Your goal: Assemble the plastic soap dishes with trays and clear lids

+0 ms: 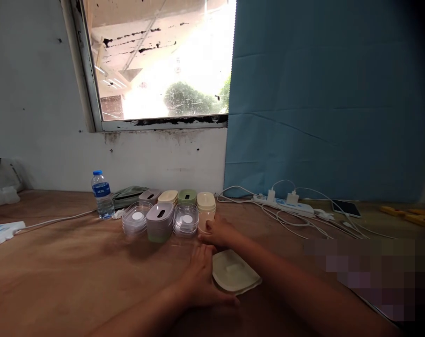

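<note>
- Fingers (200,252) of the left hand (198,277) are spread away from the thumb (229,298), spanning the left side of the cream lid (233,274). This span likely steadies the part; whether it is gripped cannot be told.
- Cream lid: appears to lie on the worktop (75,281), between the forearms, raised middle upward. Placement near the person presumably eases access.
- Right hand (217,231): extends beyond the lid, fingers bent at the front of the cream stack (206,201). The hand hides the contact; grip cannot be determined.
- Clear tubs (135,227), lilac stack (159,224) and green stack (187,197): grouped side by side, probably piled to save space.
- Water bottle (103,199) and power strip (286,205): left and right of the group, apart from both hands.
</note>
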Motion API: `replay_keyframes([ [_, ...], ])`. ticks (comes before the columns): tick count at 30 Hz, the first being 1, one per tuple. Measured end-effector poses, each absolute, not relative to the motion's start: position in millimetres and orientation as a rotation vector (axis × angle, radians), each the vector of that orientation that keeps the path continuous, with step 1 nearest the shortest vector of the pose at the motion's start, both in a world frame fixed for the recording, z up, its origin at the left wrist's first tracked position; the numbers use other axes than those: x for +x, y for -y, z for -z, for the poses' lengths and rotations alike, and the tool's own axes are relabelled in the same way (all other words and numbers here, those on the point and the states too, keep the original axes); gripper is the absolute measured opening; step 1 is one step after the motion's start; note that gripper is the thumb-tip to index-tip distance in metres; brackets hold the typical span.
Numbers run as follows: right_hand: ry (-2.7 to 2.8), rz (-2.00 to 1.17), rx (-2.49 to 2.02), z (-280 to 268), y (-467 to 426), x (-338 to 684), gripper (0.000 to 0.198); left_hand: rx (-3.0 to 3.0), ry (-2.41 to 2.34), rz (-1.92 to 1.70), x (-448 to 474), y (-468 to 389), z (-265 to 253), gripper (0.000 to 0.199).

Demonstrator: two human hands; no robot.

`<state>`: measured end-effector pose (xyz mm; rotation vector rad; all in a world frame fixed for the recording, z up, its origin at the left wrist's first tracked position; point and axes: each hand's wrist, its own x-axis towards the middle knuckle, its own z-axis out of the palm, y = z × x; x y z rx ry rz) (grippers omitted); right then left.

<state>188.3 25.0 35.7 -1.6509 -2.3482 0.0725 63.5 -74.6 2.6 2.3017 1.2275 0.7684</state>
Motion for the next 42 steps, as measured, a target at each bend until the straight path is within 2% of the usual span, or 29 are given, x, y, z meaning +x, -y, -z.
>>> replay_keyframes([
  [5,2.295,-0.115,-1.573,-21,-27,199,0.036,2.228,-1.208,-0.734,59,68,-4,0.075],
  [9,2.203,-0.145,-1.52,-31,-25,225,0.027,2.177,-1.185,-0.705,45,56,-1,0.074],
  [16,2.094,-0.321,-1.364,-44,14,279,0.021,2.081,-1.036,-0.656,30,46,2,0.097],
  [23,2.297,-0.649,-0.922,-20,57,280,0.039,2.074,-0.954,-0.667,28,43,2,0.1],
  [31,2.339,-0.67,-0.994,-10,54,274,0.04,2.128,-0.881,-0.666,21,38,10,0.11],
  [38,2.28,-0.653,-0.951,-7,56,274,0.049,2.239,-0.858,-0.654,25,46,-2,0.085],
  [42,2.285,-0.643,-0.918,-3,52,276,0.053,2.227,-0.858,-0.663,26,47,-5,0.084],
])
